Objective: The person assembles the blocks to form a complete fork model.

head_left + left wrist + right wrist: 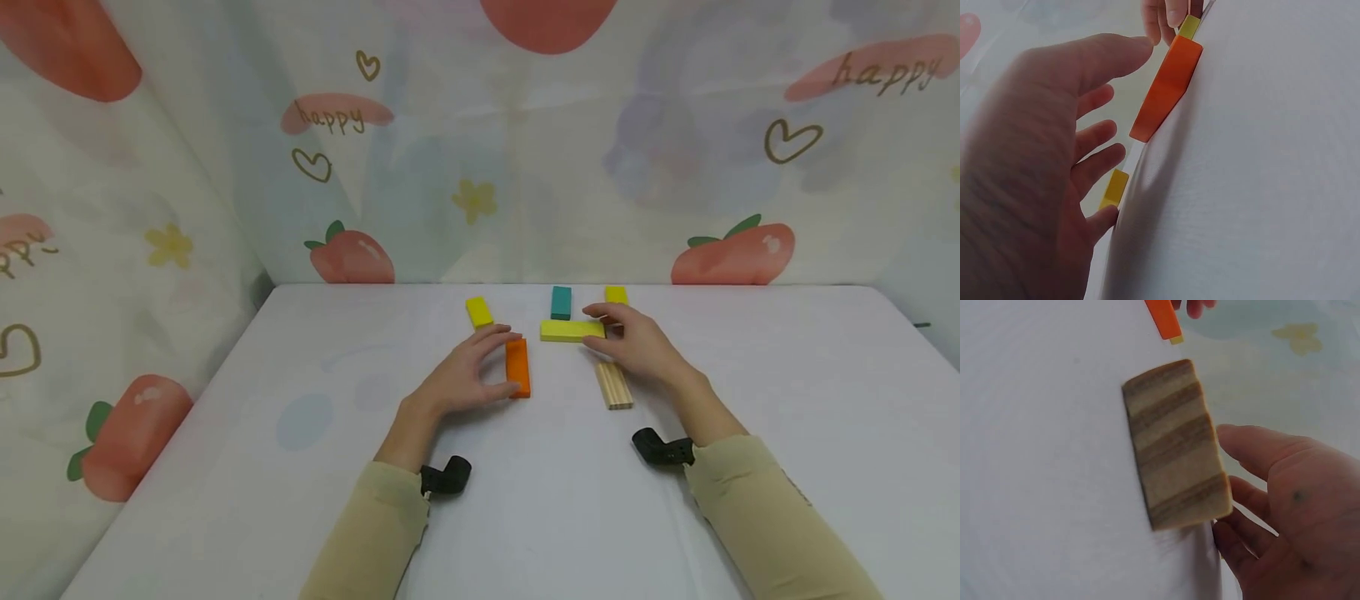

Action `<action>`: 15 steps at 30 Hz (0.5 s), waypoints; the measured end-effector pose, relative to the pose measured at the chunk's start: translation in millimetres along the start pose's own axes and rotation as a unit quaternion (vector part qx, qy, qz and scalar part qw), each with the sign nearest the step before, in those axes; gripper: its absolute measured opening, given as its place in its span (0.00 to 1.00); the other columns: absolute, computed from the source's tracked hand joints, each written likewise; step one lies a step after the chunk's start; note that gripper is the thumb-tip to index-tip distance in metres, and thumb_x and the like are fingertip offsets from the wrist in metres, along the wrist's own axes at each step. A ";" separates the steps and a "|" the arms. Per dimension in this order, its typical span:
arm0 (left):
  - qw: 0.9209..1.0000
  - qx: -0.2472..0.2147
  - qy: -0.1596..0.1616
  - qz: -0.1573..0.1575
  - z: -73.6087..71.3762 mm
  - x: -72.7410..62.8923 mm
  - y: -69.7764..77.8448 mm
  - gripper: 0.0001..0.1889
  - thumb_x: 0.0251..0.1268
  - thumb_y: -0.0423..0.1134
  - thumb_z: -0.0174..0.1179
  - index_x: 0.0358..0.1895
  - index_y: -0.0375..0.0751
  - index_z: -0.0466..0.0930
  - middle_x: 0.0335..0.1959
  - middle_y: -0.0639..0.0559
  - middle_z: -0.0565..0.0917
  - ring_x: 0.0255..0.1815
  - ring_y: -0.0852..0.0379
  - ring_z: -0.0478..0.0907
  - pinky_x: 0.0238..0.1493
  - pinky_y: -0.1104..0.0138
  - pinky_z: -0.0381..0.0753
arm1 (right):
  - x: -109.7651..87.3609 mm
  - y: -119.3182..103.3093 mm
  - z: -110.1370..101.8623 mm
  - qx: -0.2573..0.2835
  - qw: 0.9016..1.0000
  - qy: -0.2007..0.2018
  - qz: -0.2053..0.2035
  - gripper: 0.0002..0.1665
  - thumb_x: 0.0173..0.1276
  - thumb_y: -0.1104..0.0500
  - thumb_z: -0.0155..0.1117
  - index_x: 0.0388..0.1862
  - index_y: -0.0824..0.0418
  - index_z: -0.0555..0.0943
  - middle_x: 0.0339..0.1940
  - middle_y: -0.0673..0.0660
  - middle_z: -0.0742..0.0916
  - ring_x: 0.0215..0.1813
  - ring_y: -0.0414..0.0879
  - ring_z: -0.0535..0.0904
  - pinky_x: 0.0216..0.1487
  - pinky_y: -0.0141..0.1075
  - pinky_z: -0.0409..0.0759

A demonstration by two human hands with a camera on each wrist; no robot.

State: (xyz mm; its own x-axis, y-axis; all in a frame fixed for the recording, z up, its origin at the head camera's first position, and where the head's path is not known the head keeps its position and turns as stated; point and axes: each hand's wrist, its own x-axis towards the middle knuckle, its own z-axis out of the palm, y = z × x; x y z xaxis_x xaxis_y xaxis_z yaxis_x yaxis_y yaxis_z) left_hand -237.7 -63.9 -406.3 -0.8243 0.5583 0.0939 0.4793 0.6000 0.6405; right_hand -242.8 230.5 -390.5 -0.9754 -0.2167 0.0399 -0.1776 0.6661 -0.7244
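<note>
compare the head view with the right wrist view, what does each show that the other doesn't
Head view only: a teal rectangular block, black wrist-worn devices and beige sleeves.

Right wrist view only: the palm side of the right hand, with two small dark spots.

Both: a brown striped wooden block, an orange rectangular block, that hand, and some of the left hand. A yellow sliver in the wrist view can't be matched confidently.

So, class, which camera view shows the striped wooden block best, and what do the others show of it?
The right wrist view: the striped wooden block looms large there, its brown bands clear. The head view shows it small, close to the right hand. The left wrist view does not show it.
</note>
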 end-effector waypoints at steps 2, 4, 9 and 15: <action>1.000 0.001 -0.005 -0.001 -0.2 -0.2 -0.1 0.34 0.61 0.52 0.68 0.72 0.55 0.71 0.76 0.55 0.64 0.76 0.53 0.58 0.73 0.51 0.60 | 0.1 0.7 0.8 -0.004 1.000 0.001 0.006 0.28 0.73 0.59 0.65 0.70 0.64 0.72 0.68 0.66 0.76 0.67 0.63 0.70 0.70 0.56 0.65; 1.000 0.006 -0.009 0.000 -0.3 -0.5 -0.5 0.34 0.61 0.52 0.68 0.72 0.56 0.72 0.77 0.55 0.64 0.77 0.52 0.58 0.73 0.50 0.59 | 0.1 1.1 1.7 -0.009 1.000 0.000 0.009 0.28 0.73 0.59 0.64 0.69 0.64 0.73 0.68 0.66 0.76 0.67 0.63 0.70 0.70 0.56 0.65; 0.999 0.022 -0.024 -0.008 0.0 -1.2 -0.8 0.35 0.59 0.51 0.67 0.73 0.58 0.71 0.77 0.57 0.62 0.77 0.49 0.57 0.73 0.48 0.59 | -0.7 2.0 2.5 -0.014 1.000 0.001 0.014 0.27 0.74 0.59 0.64 0.69 0.63 0.74 0.69 0.65 0.75 0.68 0.61 0.69 0.71 0.55 0.64; 0.999 0.024 -0.035 -0.023 0.9 -1.7 -0.6 0.33 0.59 0.50 0.68 0.70 0.58 0.73 0.78 0.59 0.61 0.76 0.47 0.56 0.72 0.48 0.61 | -0.8 2.9 2.6 -0.026 1.000 0.004 0.012 0.25 0.74 0.60 0.63 0.68 0.63 0.75 0.68 0.65 0.76 0.70 0.62 0.67 0.72 0.56 0.62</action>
State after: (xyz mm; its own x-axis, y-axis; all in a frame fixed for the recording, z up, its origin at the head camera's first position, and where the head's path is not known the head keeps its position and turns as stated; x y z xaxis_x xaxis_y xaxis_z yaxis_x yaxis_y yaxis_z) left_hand -236.3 -64.6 -407.5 -0.8234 0.5673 0.0100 0.4565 0.6519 0.6055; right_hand -242.2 230.8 -394.5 -0.9803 -0.1956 0.0282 -0.1610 0.7074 -0.6883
